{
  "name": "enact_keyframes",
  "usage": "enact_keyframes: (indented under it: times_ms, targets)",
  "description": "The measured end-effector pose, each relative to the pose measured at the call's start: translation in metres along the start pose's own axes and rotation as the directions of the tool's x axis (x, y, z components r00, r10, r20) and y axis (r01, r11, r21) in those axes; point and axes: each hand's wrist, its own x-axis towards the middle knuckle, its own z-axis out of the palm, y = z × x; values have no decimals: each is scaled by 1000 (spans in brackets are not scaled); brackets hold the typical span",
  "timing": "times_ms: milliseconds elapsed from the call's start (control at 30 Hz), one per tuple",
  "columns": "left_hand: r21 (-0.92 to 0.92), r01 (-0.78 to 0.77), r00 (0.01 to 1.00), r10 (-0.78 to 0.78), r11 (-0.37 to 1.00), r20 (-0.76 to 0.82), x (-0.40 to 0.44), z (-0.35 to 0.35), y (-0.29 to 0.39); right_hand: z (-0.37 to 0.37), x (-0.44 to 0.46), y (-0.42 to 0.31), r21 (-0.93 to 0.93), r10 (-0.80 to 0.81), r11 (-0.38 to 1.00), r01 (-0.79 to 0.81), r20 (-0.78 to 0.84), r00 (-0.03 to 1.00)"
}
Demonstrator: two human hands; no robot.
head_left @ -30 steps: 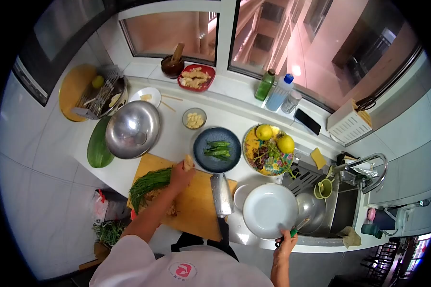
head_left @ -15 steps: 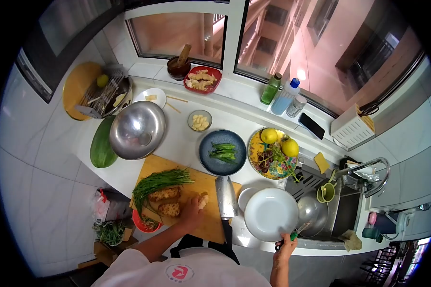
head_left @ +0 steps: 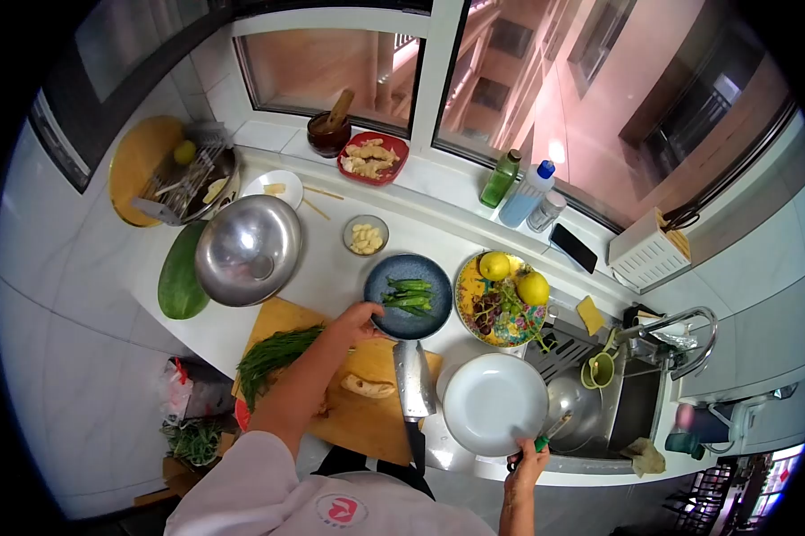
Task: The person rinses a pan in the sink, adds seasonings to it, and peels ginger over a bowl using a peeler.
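Observation:
My left hand (head_left: pixel 360 322) reaches over the cutting board (head_left: pixel 286 313) to the near left rim of a dark blue plate (head_left: pixel 429 268), its fingers closed at the rim. Green peppers (head_left: pixel 409 297) lie on that plate. My right hand (head_left: pixel 529 460) is closed around a small green-handled tool (head_left: pixel 542 442), beside the near rim of a white plate (head_left: pixel 492 402); the tool's kind is unclear. On the board lie a pale ginger-like piece (head_left: pixel 367 386), long green chives (head_left: pixel 277 357) and a cleaver (head_left: pixel 411 380). My left forearm hides part of the board.
A fruit plate (head_left: pixel 465 308) and the sink (head_left: pixel 635 415) lie to the right. A garlic bowl (head_left: pixel 366 235) stands behind the board; a steel bowl (head_left: pixel 246 250) and green melon (head_left: pixel 184 277) are at left. Bottles (head_left: pixel 526 195) line the sill.
My left hand has let go of the pale piece on the board and moved up and forward to the blue plate's rim. My right hand has stayed by the white plate. The view shifted slightly.

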Motion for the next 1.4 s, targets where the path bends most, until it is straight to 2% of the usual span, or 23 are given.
enact_keyframes:
  times_ms: [100,167,233,300,400,433,500,600,767,833,933,1000,1133,1200,1300,1400]
  targets:
    - [41,-43,995,39,998,94,3,-1,-4,1,9,-2,-13,-50,999,50,-6,999]
    - [28,-29,997,27,999,77,1,0,-5,3,14,-8,-27,-82,996,82,-5,997]
    - [17,-19,998,18,1000,60,10,-9,-10,11,17,-20,-78,-114,989,122,103,988]
    - [-91,-24,994,33,996,101,42,-30,-22,21,32,-17,-59,-141,987,148,109,984]
    - [-120,-10,992,25,993,121,43,-32,-27,37,52,-14,-86,-157,981,172,152,976]
    - [-120,-13,992,28,993,125,30,-22,-23,44,57,-13,-84,-162,981,176,152,975]
    - [-120,-45,999,48,992,24,6,-5,-20,58,67,-14,-127,-147,977,169,170,975]
    - [-122,-121,985,134,985,109,14,-21,-24,76,80,-11,-154,-155,970,190,216,964]
    - [-179,-153,983,168,972,70,-42,-14,-11,117,88,-7,-155,-111,972,174,346,932]
    - [-211,-169,980,187,963,68,-62,-12,-5,140,88,-3,-143,-124,973,179,329,936]
    - [-263,-223,959,260,939,114,-85,-15,-2,167,94,11,-140,-102,975,170,399,911]
    - [-310,-311,946,323,898,-13,-102,-8,1,185,105,27,-171,-42,977,130,440,897]
    - [-215,-346,935,355,913,2,-111,-16,3,213,115,46,-219,52,974,63,485,873]
    - [-117,-384,923,376,916,-83,-111,-18,4,224,118,53,-211,69,976,44,497,865]
    - [-7,-387,921,387,922,-54,-115,-26,7,233,121,61,-191,91,982,12,519,850]
    - [7,-412,907,411,911,-97,-120,-23,9,240,128,71,-230,129,973,-12,502,855]
